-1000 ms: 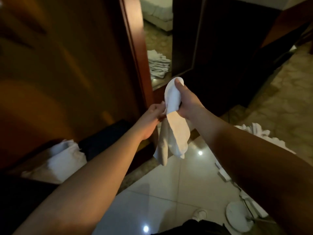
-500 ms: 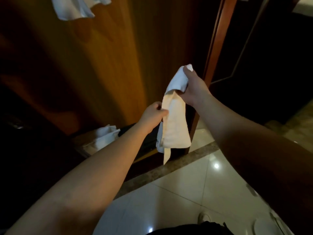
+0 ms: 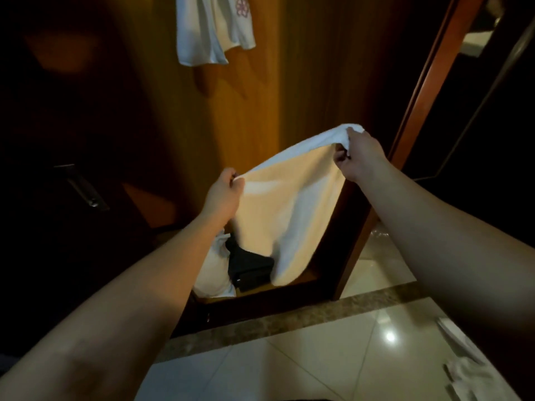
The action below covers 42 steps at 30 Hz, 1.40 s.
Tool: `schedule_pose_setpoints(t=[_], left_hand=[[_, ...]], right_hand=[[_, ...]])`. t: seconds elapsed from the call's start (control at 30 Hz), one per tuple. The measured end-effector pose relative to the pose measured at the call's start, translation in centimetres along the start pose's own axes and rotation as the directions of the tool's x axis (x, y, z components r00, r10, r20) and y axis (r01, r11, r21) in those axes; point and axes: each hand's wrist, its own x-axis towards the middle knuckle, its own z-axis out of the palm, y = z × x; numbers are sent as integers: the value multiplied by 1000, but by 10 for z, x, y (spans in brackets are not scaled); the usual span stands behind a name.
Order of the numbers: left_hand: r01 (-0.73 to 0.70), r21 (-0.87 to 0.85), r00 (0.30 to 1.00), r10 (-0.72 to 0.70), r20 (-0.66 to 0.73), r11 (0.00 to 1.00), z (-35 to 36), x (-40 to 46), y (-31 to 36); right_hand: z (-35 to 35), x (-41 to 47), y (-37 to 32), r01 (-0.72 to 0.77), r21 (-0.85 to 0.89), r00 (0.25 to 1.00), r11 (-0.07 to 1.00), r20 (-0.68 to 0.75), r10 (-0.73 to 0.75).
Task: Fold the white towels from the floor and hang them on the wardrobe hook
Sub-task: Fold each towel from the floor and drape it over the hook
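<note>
A white towel [image 3: 292, 206] hangs spread between my two hands in front of the open wooden wardrobe [image 3: 249, 117]. My left hand [image 3: 224, 195] pinches its lower left corner. Higher up, my right hand [image 3: 359, 156] grips the bunched right corner. The cloth sags below them over the wardrobe's bottom shelf. Another white towel [image 3: 212, 30] with a pink emblem hangs high on the wardrobe's back panel; the hook itself is hidden behind it.
On the wardrobe's floor lie a white bundle [image 3: 212, 270] and a black item [image 3: 249, 269]. A dark door with a metal handle [image 3: 84, 188] stands at left. White cloth [image 3: 469, 369] lies on the glossy tiled floor at lower right.
My hands have drawn apart and spread the towel wide from a narrow hanging strip. The view has swung left and up, bringing the hung towel further into sight.
</note>
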Motion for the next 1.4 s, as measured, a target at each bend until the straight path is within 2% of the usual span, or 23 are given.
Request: schedule_pose_setpoints(t=[0.07, 0.13, 0.23, 0.3, 0.37, 0.43, 0.5, 0.53, 0.6, 0.67, 0.73, 0.8, 0.83, 0.87, 0.93, 0.97, 1.03, 1.1, 1.17, 1.3, 1.37, 1.4], left_hand=[[-69, 84, 997, 71, -15, 994, -17, 6, 8], [-148, 267, 988, 134, 72, 952, -34, 13, 15], [-258, 600, 964, 167, 205, 757, -55, 18, 22], [-218, 696, 976, 135, 173, 684, -72, 20, 23], [-127, 716, 992, 76, 103, 687, -87, 20, 23], [-61, 628, 998, 31, 58, 776, -99, 21, 21], [24, 310, 999, -32, 23, 950, -107, 19, 19], [71, 92, 997, -73, 20, 993, -110, 17, 19], [138, -224, 990, -133, 37, 965, -115, 11, 21], [153, -426, 988, -127, 89, 892, -119, 4, 22], [128, -551, 989, -61, 138, 824, -122, -1, 21], [102, -608, 992, -31, 126, 787, -123, -6, 23], [98, -626, 994, -45, 99, 774, -123, -8, 24], [96, -642, 995, -66, 71, 761, -123, -9, 26], [98, -674, 995, -83, 54, 732, -125, -12, 30], [104, -691, 994, -87, 59, 715, -126, -12, 32], [126, -718, 991, -113, 66, 685, -130, -14, 36], [149, -721, 988, -136, 75, 677, -132, -16, 40], [167, -709, 984, -164, 74, 685, -135, -19, 42], [184, -685, 983, -147, 113, 705, -144, -20, 40], [195, -685, 981, -139, 137, 702, -150, -22, 36], [197, -687, 980, -131, 147, 700, -152, -23, 34]], right_hand=[[-5, 4, -5, 5, -118, 999, 993, 35, 0], [-8, 5, -12, 21, -161, 1000, 987, -9, -23], [-12, 6, -22, 21, -61, 985, 998, -172, -31], [-13, 4, -29, 39, -55, 965, 998, -255, -51], [-18, 6, -33, 77, -114, 953, 990, -282, -107], [-25, 6, -36, 109, -183, 953, 977, -259, -155], [-34, 8, -39, 144, -244, 962, 959, -193, -193], [-39, 9, -41, 180, -261, 965, 949, -141, -222], [-49, 7, -45, 246, -274, 959, 930, -67, -274], [-56, 4, -49, 279, -232, 956, 932, -24, -293], [-58, -1, -49, 263, -214, 963, 941, -1, -269], [-60, -4, -48, 218, -146, 974, 965, -24, -224], [-60, -5, -48, 151, -15, 989, 988, 1, -151], [-61, -7, -46, 85, 101, 993, 991, 71, -92], [-65, -5, -43, 22, 155, 975, 988, 216, -55], [-65, -5, -41, 36, 114, 964, 993, 257, -64], [-60, -7, -37, 162, -124, 948, 979, 296, -119], [-55, -10, -29, 309, -443, 943, 841, 260, -210], [-50, -13, -22, 330, -628, 942, 704, 167, -292], [-38, -29, -8, 363, -776, 895, 516, 136, -424], [-32, -39, -2, 411, -796, 861, 445, 179, -476], [-31, -44, 1, 432, -786, 858, 441, 208, -470]])
